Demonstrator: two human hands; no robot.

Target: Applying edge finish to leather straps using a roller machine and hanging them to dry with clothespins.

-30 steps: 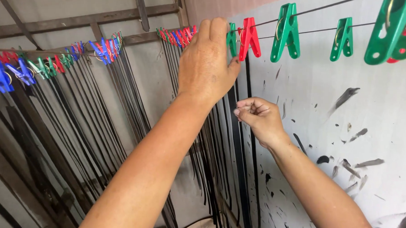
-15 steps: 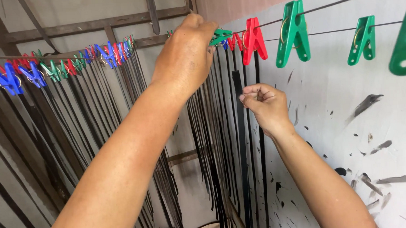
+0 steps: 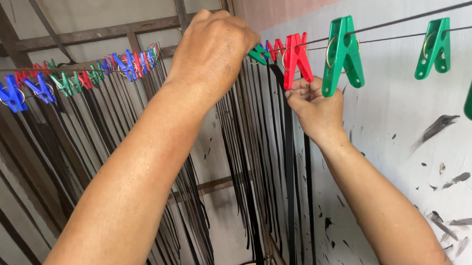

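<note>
A person's left hand [image 3: 212, 49] reaches up to a wire line [image 3: 394, 22], fingers curled over a green clothespin [image 3: 257, 54] beside a red clothespin [image 3: 296, 58]. The right hand [image 3: 313, 106], fingers pinched, holds a black strip [image 3: 290, 188] just under the red pin (more dark strips hang along the line).
</note>
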